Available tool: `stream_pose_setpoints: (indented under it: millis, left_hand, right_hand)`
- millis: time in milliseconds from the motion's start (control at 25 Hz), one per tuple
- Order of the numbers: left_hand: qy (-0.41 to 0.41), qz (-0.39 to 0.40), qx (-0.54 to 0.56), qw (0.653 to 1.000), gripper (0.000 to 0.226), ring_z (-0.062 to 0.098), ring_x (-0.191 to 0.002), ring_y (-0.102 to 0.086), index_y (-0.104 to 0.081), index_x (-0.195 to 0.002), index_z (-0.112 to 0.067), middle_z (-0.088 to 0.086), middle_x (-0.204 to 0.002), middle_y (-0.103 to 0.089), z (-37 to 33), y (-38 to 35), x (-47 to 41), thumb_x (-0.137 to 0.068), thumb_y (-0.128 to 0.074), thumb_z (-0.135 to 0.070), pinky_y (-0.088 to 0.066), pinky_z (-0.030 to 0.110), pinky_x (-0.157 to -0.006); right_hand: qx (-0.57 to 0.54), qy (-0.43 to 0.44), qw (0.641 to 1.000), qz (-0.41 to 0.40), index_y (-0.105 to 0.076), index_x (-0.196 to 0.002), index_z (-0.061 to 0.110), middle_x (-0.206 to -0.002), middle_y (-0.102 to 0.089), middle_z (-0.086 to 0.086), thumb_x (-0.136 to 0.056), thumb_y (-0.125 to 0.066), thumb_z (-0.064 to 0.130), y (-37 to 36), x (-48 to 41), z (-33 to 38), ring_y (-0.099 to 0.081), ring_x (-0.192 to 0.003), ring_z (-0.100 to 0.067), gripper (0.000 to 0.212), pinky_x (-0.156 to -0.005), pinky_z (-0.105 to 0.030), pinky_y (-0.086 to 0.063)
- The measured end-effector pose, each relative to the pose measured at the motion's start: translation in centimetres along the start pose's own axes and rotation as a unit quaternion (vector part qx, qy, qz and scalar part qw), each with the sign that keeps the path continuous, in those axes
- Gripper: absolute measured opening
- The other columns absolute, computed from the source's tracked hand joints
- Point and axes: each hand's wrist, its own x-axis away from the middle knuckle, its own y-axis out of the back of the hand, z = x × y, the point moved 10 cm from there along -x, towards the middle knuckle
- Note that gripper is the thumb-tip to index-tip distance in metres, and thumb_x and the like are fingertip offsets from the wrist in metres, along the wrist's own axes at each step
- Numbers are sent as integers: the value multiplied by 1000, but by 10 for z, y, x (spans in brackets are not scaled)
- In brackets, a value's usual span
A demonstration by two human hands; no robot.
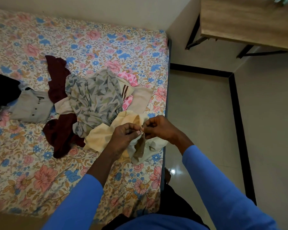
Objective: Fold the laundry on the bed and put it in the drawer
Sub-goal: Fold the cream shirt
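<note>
A heap of laundry lies on the floral bed [40, 171]. A cream garment [100, 138] is at the near right edge of the heap. My left hand [123, 135] and my right hand [158, 128] pinch a small fold of its edge between them, fingertips almost touching. Behind it lie a grey patterned cloth [96, 97], a maroon garment [58, 130], a pink printed piece [130, 78] and a grey buttoned shirt [32, 108]. No drawer is in view.
A black cloth [2, 90] sits at the left edge of the bed. A wooden table [249, 20] on black legs stands at the upper right. Tiled floor with a black border [238, 113] runs along the bed's right side.
</note>
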Motion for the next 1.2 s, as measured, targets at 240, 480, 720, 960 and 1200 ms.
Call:
stream_pose_setpoints:
  millis: [240,480,720,960,1200]
  left_hand:
    - [-15,-8,-1,1000,14,15,-91,-69,-71,-102,-4,10,-100,-74,-10,-6,1,-90,-74,3,-57,25,-79]
    - [-30,-24,-23,999,9,20,-89,-71,-71,-105,-3,11,-95,-77,-26,0,1,-100,-67,-8,-57,34,-81]
    - [24,-56,299,952,16,17,-89,-71,-69,-113,-2,8,-96,-76,-41,27,21,-102,-58,-7,-61,30,-83]
    - [-41,-37,-63,996,32,14,-108,-70,-73,-126,-12,8,-124,-74,-67,80,44,-97,-67,-1,-57,30,-94]
    - [-190,-131,-267,936,26,1,-81,-69,-74,-80,-32,-14,-83,-74,-84,70,99,-84,-80,-8,-55,24,-73]
  right_hand:
    - [-102,-9,990,-101,-69,-84,-1,-80,-70,-20,-103,-56,5,4,-11,-11,-69,-78,-33,24,-87,-52,-61]
    - [-324,-40,944,-41,-68,-124,9,-103,-73,-10,-104,-60,21,-37,-6,-25,-70,-93,-23,25,-88,-40,-56]
    - [-61,9,992,-107,-78,-107,7,-97,-77,-14,-95,-75,13,-55,16,-44,-70,-89,-20,14,-88,-41,-58]
    - [-155,-2,972,-175,-73,-89,6,-85,-71,-13,-99,-69,14,-51,40,-13,-64,-84,-30,14,-89,-56,-57]
    - [-305,-60,945,-98,-71,-108,-6,-96,-70,-22,-97,-66,9,-106,58,-10,-69,-82,-30,19,-75,-43,-61]
